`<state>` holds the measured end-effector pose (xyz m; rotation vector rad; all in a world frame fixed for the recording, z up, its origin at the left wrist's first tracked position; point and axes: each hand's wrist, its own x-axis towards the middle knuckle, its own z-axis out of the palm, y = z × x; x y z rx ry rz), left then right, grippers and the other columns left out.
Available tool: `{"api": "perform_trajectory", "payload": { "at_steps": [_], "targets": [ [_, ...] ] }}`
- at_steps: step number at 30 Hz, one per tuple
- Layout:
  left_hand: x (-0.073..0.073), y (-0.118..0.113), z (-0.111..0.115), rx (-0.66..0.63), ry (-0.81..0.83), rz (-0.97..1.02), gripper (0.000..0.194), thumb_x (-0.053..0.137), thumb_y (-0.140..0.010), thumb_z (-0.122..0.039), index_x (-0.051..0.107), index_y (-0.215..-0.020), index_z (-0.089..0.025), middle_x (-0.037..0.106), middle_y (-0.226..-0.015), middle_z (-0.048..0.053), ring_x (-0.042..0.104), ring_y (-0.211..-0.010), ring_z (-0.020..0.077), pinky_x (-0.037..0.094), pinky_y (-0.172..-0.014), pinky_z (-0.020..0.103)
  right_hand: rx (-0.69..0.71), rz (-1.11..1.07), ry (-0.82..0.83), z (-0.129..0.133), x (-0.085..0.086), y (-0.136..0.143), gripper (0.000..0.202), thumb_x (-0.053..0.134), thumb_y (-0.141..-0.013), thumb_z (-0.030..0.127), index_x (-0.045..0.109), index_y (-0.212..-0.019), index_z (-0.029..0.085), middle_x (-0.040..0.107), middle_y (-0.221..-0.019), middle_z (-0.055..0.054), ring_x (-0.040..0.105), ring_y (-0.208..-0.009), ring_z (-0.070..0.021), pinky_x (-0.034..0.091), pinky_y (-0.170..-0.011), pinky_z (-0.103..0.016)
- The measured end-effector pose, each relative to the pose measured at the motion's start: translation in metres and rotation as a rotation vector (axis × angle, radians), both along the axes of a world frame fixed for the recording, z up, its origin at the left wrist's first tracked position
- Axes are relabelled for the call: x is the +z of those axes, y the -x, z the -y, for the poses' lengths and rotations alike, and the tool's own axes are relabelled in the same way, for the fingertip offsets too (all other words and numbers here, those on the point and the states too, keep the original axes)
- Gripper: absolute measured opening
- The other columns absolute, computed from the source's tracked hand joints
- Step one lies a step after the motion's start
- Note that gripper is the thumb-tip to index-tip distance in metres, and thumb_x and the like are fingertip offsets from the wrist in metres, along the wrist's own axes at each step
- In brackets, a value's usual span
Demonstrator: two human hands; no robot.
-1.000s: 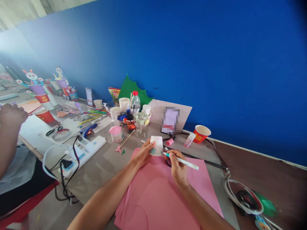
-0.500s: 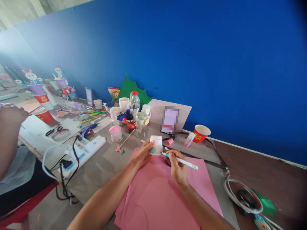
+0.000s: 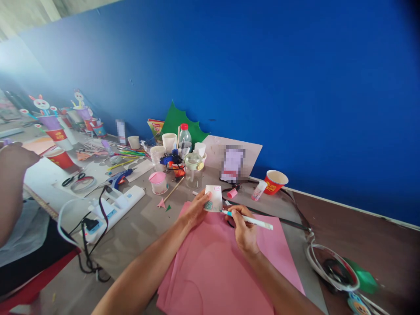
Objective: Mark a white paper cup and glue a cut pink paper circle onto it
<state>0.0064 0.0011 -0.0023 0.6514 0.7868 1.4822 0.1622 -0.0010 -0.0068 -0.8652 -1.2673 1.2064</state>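
Between the thumb and fingers of my left hand (image 3: 198,208) is a small white card-like piece (image 3: 215,193), with a teal pattern low on its left and a pink outlined mark near its top. Whether it is flat or part of a cup I cannot tell. My right hand (image 3: 244,227) grips a white marker (image 3: 259,223) with a teal collar, its tip at the lower right corner of the white piece. Both hands are above a stack of pink paper sheets (image 3: 226,271). Close by lie a pink marker cap (image 3: 232,193) and a glue bottle (image 3: 259,191).
A red paper cup (image 3: 275,181) stands at the right. Behind my hands are a glass jar (image 3: 193,173), a red-capped bottle (image 3: 185,140) and a propped phone (image 3: 233,164). At left are a power strip (image 3: 114,214), a glue gun (image 3: 120,178) and another person's arm (image 3: 13,183).
My right hand and the marker have shifted very slightly to the right, the tip staying by the white piece's lower edge. My left hand keeps its hold.
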Motion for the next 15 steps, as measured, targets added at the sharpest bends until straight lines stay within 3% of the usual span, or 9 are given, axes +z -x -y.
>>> {"api": "perform_trajectory", "payload": {
  "at_steps": [8, 15],
  "targets": [
    [0.0, -0.001, 0.0, -0.004, -0.005, 0.006, 0.05, 0.083, -0.062, -0.048, 0.068, -0.094, -0.014, 0.066, -0.076, 0.004, 0.06, -0.069, 0.0145, 0.044, -0.064, 0.024, 0.02, -0.05, 0.028, 0.0, 0.001, 0.001, 0.021, 0.06, -0.081, 0.039, 0.064, -0.071, 0.02, 0.063, -0.073, -0.001, 0.055, -0.058, -0.0131, 0.046, -0.056, -0.026],
    [0.001, 0.0, 0.001, -0.008, -0.006, 0.01, 0.049, 0.082, -0.063, -0.047, 0.068, -0.096, -0.014, 0.066, -0.077, 0.004, 0.061, -0.07, 0.0146, 0.045, -0.065, 0.025, 0.007, -0.004, 0.015, 0.003, 0.007, 0.002, 0.021, 0.061, -0.079, 0.039, 0.063, -0.069, 0.021, 0.06, -0.064, 0.001, 0.055, -0.057, -0.0136, 0.044, -0.054, -0.025]
  ]
}}
